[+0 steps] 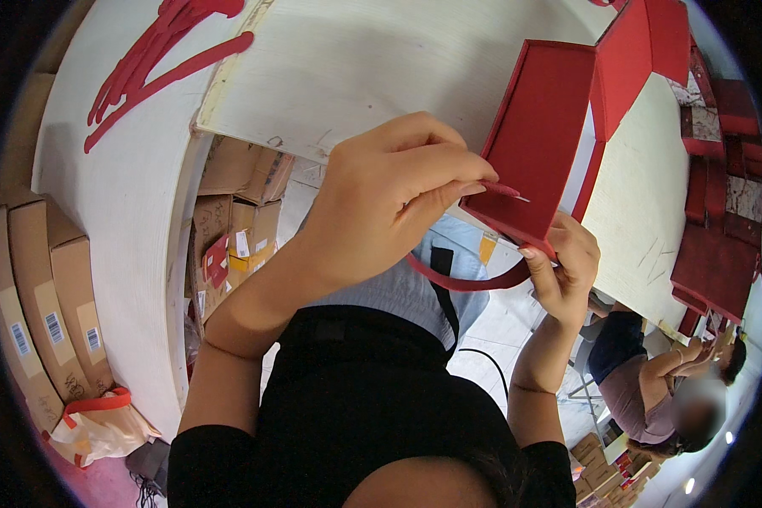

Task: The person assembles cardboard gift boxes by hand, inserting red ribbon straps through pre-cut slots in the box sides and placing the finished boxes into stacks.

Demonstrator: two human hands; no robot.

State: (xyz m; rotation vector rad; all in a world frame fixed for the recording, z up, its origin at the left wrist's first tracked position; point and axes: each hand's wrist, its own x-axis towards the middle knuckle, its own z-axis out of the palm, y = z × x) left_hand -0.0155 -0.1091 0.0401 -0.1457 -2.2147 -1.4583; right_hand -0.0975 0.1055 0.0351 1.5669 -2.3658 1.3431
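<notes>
Carefully, the left hand (402, 173) is pinching a ribbon (503, 190); beside it, the right hand (570, 264) is edge-gripping a probably light, stiff box (540, 127).

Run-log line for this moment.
left hand: pinching pale-tipped red piece | right hand: gripping open red box | red strap: bowed between hands

The red box (538, 127) is showing a matt, smooth, paper-like covering, while the red strap (470, 283) is looking like woven ribbon. The white worktop (356, 76) is presenting a smooth, faintly scuffed surface, and the brown cartons (38, 275) are displaying dull cardboard.
</notes>
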